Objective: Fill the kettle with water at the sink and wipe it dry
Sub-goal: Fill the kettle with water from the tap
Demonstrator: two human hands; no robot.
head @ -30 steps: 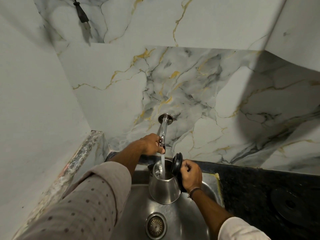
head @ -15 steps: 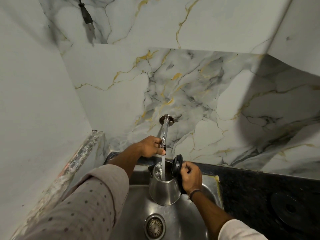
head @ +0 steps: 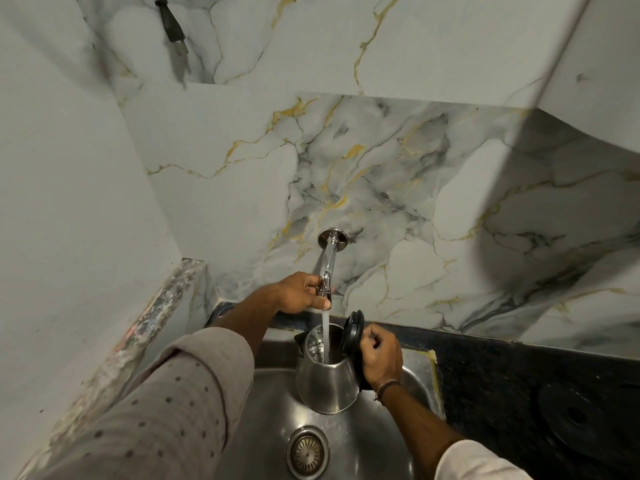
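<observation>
A steel kettle (head: 325, 382) is held upright in the steel sink (head: 263, 420), its black lid (head: 352, 331) flipped open to the right. My right hand (head: 381, 356) is closed around the kettle's black handle on its right side. A chrome tap (head: 328, 265) comes out of the marble wall, and a stream of water (head: 325, 337) falls from it into the kettle's mouth. My left hand (head: 301, 294) grips the tap's lever at the spout end.
The sink drain (head: 307, 452) lies below the kettle. A black countertop (head: 502, 375) runs to the right, with the kettle's round black base (head: 576, 419) on it. A black plug (head: 171, 24) hangs on the wall at top left. A speckled ledge (head: 152, 327) borders the sink's left.
The view has shifted slightly. Both hands and the kettle stay in place and water keeps running into the kettle.
</observation>
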